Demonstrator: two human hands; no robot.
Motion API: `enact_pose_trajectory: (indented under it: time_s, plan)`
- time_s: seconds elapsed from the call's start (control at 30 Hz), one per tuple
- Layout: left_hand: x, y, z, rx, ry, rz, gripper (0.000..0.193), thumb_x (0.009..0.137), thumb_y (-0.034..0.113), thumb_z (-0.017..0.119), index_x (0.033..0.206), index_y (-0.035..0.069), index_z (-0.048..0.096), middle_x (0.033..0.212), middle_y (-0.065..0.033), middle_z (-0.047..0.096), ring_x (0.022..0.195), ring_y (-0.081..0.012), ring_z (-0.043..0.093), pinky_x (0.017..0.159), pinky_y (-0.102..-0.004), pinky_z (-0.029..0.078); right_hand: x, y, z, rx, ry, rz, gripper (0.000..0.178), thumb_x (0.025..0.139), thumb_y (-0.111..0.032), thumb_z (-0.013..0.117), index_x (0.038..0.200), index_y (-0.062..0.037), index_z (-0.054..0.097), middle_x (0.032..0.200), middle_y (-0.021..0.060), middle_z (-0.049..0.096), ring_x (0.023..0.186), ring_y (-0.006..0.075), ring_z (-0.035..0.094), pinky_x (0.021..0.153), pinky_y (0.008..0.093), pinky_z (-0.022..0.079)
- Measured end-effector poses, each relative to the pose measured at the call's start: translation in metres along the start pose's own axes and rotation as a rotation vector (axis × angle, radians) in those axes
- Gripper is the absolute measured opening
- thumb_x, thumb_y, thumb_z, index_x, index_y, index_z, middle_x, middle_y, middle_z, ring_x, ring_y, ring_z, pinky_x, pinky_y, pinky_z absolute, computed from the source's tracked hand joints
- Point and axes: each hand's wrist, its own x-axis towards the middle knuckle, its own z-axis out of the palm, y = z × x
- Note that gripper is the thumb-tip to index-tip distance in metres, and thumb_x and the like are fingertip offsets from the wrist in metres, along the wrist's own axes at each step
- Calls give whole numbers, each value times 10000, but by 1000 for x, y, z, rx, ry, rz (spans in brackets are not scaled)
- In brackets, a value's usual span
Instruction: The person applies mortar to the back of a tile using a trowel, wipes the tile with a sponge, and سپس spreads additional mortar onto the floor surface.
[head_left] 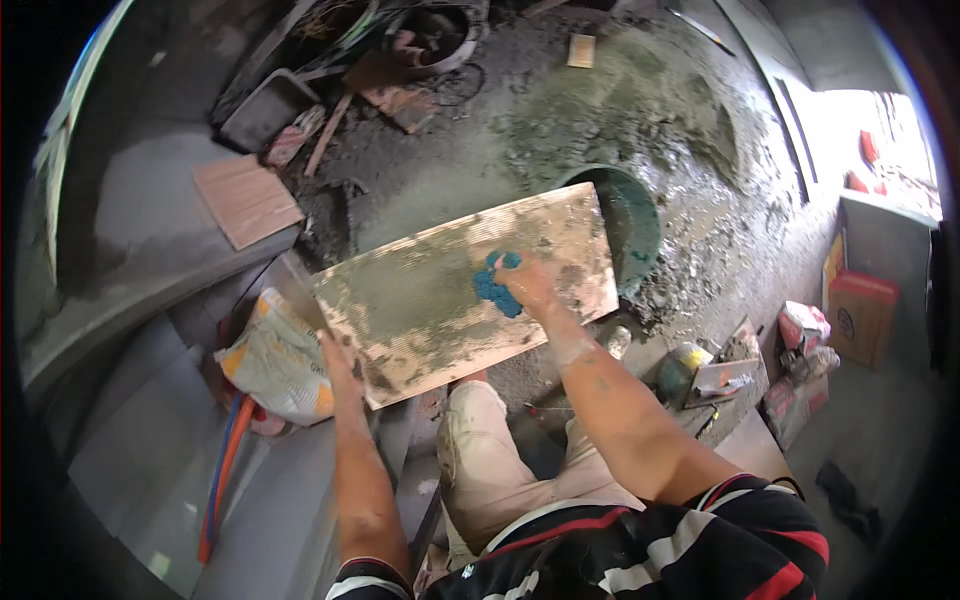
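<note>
Right hand presses a blue wad to a smeared tile panel

In the head view, a long ribbed panel (pixel 420 290) lies aslant above the person's knees, its pale ribbed face turned up and streaked with grey-green muck. The right hand (pixel 530 285) is closed around a knobbly blue wad (pixel 495 292), fingers bunched on it, and sets it against the panel just right of the middle. The left hand (pixel 343 368) is at the panel's left short edge; its fingers are partly hidden, so I cannot tell whether they are clenched or merely resting there.

Behind the panel's far right corner stands a green tub (pixel 637 230), partly covered by it. A white and yellow sack (pixel 280 355) sits just left of the left hand, with an orange strip (pixel 225 485) below it. Farther off to the left, a wood-look tile (pixel 247 200) lies near a dark grey tray (pixel 268 110).

Wet grey mortar (pixel 630 110) spreads over the floor beyond the green tub, and a small tan block (pixel 582 50) lies at its far side. On the right, a reddish-brown carton (pixel 862 315) stands near some crumpled packets (pixel 803 325).
</note>
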Motion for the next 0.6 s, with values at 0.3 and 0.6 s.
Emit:
enact_pose_trajectory:
  time_s: [0.3, 0.6]
  plan:
    - [-13, 13, -5, 55, -63, -93, 869, 985, 744, 391, 1338, -27, 581, 1265, -97, 659, 1136, -231, 590, 1003, -382, 448, -37, -55, 132, -111, -342, -37, 461, 766, -159, 733, 1205, -37, 658, 809, 59, 656, 733, 149, 622, 682, 310, 523]
    - [-5, -1, -13, -43, -111, -90, 853, 1000, 693, 435, 1503, 5, 400, 1520, -134, 472, 1395, -273, 427, 1183, -426, 283, -35, -71, 225, -177, -95, -326, 340, 854, -219, 660, 1094, 21, 670, 959, 276, 703, 885, 451, 681, 810, 451, 548]
